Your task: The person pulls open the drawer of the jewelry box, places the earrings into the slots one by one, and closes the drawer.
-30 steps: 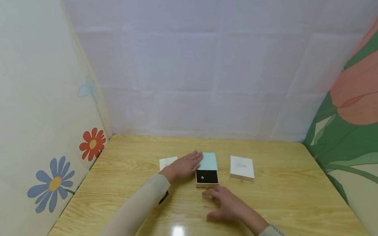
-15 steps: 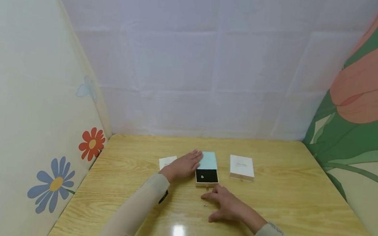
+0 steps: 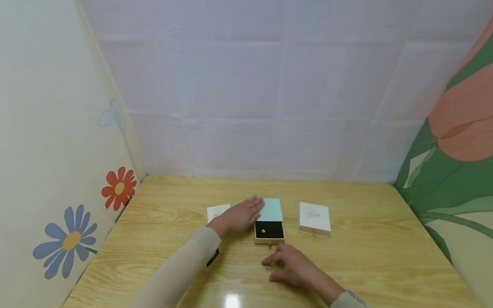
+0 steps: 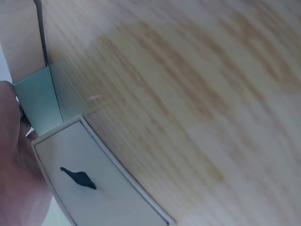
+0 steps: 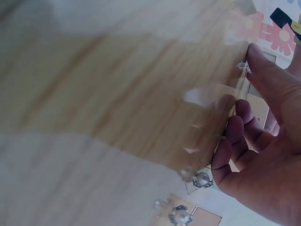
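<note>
Head view: left hand (image 3: pixel 239 216), fingers extended, rests against the teal box (image 3: pixel 271 209); right hand (image 3: pixel 294 267), thumb and index apart, has 1 tiny trinket (image 3: pixel 267 268) near its fingertips, on the table (image 3: pixel 372 263) before the drawer (image 3: pixel 268 242)

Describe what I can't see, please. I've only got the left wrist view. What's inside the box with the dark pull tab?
Observer: The head view shows a small pale trinket on the black lining of the open box.
Operator: Where's the right hand?
Observer: The right hand is close to a tiny shiny piece on the table; I can't tell whether they touch.
Operator: And what's to the right of the open box?
Observer: A white box, standing apart from it.
</note>
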Available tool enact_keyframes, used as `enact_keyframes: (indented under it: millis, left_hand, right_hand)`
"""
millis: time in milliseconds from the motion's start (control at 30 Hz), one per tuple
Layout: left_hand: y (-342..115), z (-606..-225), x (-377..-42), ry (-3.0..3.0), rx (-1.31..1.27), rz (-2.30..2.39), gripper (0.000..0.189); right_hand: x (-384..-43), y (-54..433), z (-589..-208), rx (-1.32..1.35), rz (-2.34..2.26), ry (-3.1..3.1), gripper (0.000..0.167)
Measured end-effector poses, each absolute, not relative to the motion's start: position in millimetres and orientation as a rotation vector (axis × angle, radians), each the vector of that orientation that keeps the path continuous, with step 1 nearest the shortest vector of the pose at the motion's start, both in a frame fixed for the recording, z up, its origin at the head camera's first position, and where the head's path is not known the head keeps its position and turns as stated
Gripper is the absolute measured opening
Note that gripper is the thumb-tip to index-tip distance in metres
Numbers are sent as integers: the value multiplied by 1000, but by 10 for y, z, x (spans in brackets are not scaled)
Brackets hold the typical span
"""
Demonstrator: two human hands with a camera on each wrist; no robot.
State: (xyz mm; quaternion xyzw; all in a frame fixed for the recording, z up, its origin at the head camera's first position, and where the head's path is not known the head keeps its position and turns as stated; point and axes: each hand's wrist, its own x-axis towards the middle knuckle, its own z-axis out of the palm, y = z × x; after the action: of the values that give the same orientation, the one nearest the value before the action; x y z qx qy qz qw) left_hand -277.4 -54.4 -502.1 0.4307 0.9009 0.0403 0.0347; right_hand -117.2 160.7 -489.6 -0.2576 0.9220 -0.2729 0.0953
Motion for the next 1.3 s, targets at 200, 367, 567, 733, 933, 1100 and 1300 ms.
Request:
enact_keyframes:
  millis: [200,367,567,733,933,1100,1300]
  left_hand:
    - [-551,-5052,-2788,2771,1316,134,56]
    - [-552,-5067,-2787,2768,1317,147,56]
    - [-551,-5072,-2785,2771,1331,148,56]
    - [-548,-5062,-2785,2773,1319,143,56]
    - [-548,-5031,-2772,2773,1310,129,56]
    - [-550,-5000,-2751,2768,1309,125,56]
    - [-556,-4952,-2713,2764,1331,172,55]
  right_hand:
    - [-1172,1589,-4883,-763,-882,2718,28]
    - [-1172,1577,-4880,-757,-884,2711,24]
    - [-1176,1569,-4897,-765,-880,2732,18]
    - [-1189,1560,-4902,-756,-886,2750,13]
    - [-1203,1553,-4899,-738,-895,2757,10]
    - [-1202,1535,-4891,-768,-870,2776,9]
    - [-1219,1494,-4893,-807,-792,2799,5]
